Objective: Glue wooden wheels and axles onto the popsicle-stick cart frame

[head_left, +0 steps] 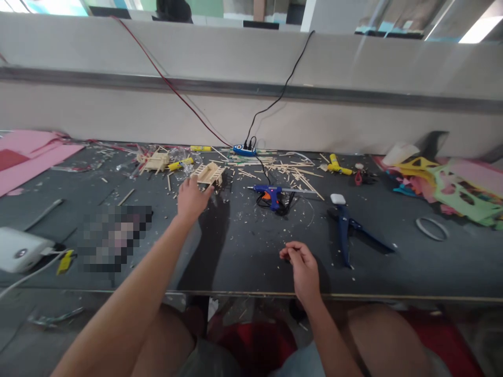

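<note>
Arm stretched forward, my left hand [192, 200] has its thumb and fingers at the near left side of a small wooden stick model [210, 172]. It appears to grip the model's edge, though the fingertips are partly hidden. The model has a tray-like top with slatted sides. My right hand [302, 267] rests low over the front of the table, fingers curled in against the thumb, with nothing visible in them. Between and beyond the hands lies a blue glue gun [271, 193] with an orange trigger. A dark blue hand cutter [346, 230] lies right of my right hand.
Loose wooden sticks [291, 170] and a blue power strip [244, 151] lie along the back. Another stick model [156, 161] stands farther left, beside a yellow tube [181, 164]. A white charger [23, 248], a tape ring [431, 229] and coloured foam sheets [467, 188] lie toward the sides.
</note>
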The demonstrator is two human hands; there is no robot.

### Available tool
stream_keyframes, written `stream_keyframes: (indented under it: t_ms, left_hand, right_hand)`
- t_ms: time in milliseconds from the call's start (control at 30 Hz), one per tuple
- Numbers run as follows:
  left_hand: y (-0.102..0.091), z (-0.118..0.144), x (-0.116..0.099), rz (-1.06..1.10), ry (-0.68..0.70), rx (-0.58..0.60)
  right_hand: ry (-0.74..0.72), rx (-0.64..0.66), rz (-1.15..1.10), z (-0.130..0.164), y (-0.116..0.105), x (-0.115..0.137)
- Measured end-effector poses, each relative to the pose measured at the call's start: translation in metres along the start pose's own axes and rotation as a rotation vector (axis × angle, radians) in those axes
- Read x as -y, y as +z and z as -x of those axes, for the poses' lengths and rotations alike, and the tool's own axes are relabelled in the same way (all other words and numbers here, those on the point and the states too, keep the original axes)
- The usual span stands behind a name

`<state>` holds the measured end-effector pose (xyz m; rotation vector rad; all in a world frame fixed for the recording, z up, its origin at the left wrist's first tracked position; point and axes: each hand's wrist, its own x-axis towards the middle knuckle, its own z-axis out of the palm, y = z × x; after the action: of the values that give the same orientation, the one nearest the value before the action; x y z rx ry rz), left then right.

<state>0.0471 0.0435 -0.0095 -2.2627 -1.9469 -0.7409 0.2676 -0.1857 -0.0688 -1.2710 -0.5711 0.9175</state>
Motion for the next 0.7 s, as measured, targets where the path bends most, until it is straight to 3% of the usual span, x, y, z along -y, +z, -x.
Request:
stream_keyframes:
  t_ms: [67,167,267,467,567,633,700]
  left_hand:
    - [-0.002,0.031,-0.002,0.04,0.103,-0.05]
    - [-0.002,0.076,-0.002,0.098,0.202,0.081]
    - [-0.004,0.104,-0.007,0.167,0.293,0.189]
    - [-0.017,0.149,-0.047,0.253,0.605,0.388]
    - [-0.019,0.151,-0.059,0.324,0.782,0.469]
    - [-0.017,0.133,-0.051,0.309,0.71,0.432]
    - [-0.012,0.103,-0.03,0.244,0.543,0.349]
  right_hand:
    - [-0.011,-0.007,-0.008,0.0,-0.001,-0.001]
    - [-0.024,-0.013,-0.018,-0.001,-0.001,-0.002]
    - [-0.043,-0.04,-0.022,-0.002,0.0,-0.003]
    - [-0.065,-0.073,-0.015,-0.003,0.0,-0.004]
    - [-0.069,-0.08,0.028,0.0,-0.003,-0.003]
    - [-0.056,-0.059,0.08,0.004,-0.005,-0.003]
    - [-0.039,-0.023,0.13,0.007,-0.007,-0.003]
